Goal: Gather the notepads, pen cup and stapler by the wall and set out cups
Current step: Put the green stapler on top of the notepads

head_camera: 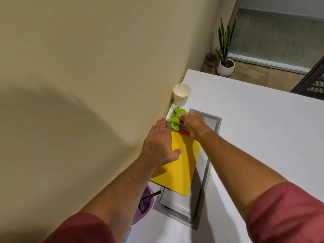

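My left hand [160, 142] lies flat, fingers straight, on the yellow notepad [177, 165] by the wall [87, 67]; my right hand [192, 126] pinches the green stapler [175, 118] beside the white cup [181, 97]

Single head view, looking steeply down, close over table [254, 130]
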